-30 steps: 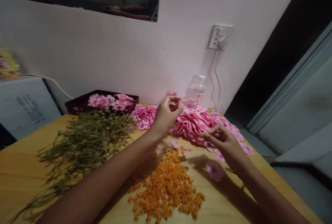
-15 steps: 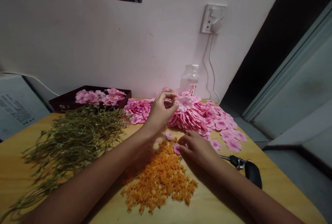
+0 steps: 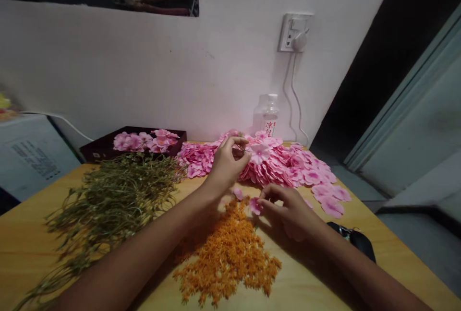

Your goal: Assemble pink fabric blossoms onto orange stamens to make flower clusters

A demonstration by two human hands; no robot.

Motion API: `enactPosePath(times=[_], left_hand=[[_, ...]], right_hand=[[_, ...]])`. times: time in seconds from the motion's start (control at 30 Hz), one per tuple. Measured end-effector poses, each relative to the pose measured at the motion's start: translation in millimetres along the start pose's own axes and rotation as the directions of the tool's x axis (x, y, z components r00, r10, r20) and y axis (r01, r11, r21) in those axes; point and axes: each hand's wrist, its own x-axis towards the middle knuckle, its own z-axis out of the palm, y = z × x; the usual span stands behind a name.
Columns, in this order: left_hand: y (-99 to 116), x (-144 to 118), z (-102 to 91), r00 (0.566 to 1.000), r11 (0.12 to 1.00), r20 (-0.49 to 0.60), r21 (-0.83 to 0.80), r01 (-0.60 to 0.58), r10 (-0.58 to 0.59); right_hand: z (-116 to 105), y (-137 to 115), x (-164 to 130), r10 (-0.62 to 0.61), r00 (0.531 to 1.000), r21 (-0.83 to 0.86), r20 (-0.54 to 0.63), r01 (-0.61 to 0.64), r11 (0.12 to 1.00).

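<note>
In a pinch of thumb and fingers, my left hand (image 3: 230, 160) holds a thin flower stem, mostly hidden; a pale pink artificial flower (image 3: 259, 152) faces out beside the fingertips. My right hand (image 3: 288, 205) is closer to me, its thumb and forefinger closed on a small pink petal piece (image 3: 255, 206). Under and between the hands lies a heap of orange artificial stamens (image 3: 230, 253). Behind them spreads a large pile of pink fabric petals (image 3: 273, 172). Another small pink petal (image 3: 237, 193) rests at the top of the orange heap.
Green artificial stems (image 3: 115, 200) lie tangled on the left of the wooden table (image 3: 29, 224). A dark tray (image 3: 97, 150) behind them holds pink flowers. A clear bottle (image 3: 266, 114) stands by the wall. Black keys (image 3: 362, 244) lie beside my right forearm, and a socket (image 3: 295, 32) has a plug in it.
My right hand has lifted slightly with the small pink petal piece between its fingertips. The left hand keeps its pinch on the stem. The whole view has shifted a little.
</note>
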Motion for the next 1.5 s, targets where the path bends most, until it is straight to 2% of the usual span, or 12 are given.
enactPosePath(times=[0.13,0.23,0.33,0.47,0.57,0.73,0.8,0.97,1.2,1.37,1.5], left_hand=[[3,-6,1.1,0.996,0.991,0.054,0.112,-0.076,0.071],[8,-11,4.0,0.988,0.981,0.124,0.159,-0.111,0.092],[13,-15,6.7,0.983,0.977,0.163,0.178,-0.115,0.086],[17,-17,8.2,0.975,0.968,0.198,0.203,-0.144,0.104],[19,-18,8.4,0.959,0.948,0.24,0.238,-0.211,0.153],[18,-19,8.6,0.936,0.92,0.284,0.267,-0.286,0.209],[17,-19,8.4,0.94,0.924,0.275,0.266,-0.275,0.201],[17,-19,8.2,0.955,0.944,0.26,0.253,-0.211,0.144],[14,-21,14.1,0.942,0.952,0.299,0.213,-0.22,0.151],[14,-26,15.3,0.93,0.957,0.329,0.176,-0.233,0.166],[15,-28,15.7,0.925,0.982,0.365,0.105,-0.156,0.108]], right_hand=[[-21,-10,-3,-0.019,1.0,0.255,-0.021,0.024,0.967],[-29,-14,-4,0.005,0.991,0.396,-0.131,0.048,0.917],[-32,-13,-3,0.039,0.971,0.461,-0.237,0.077,0.884],[-34,-14,-3,0.083,0.949,0.493,-0.305,0.083,0.866],[-37,-16,-3,0.136,0.931,0.481,-0.34,0.047,0.876],[-44,-13,0,0.194,0.916,0.449,-0.352,-0.017,0.893],[-46,-11,1,0.209,0.911,0.467,-0.356,-0.02,0.884],[-46,-11,0,0.238,0.921,0.603,-0.31,-0.003,0.798],[-41,-14,-1,0.189,0.938,0.453,-0.29,-0.04,0.89],[-37,-10,1,0.225,0.941,0.526,-0.252,-0.062,0.848],[-35,-10,2,0.221,0.944,0.582,-0.246,-0.039,0.812]])
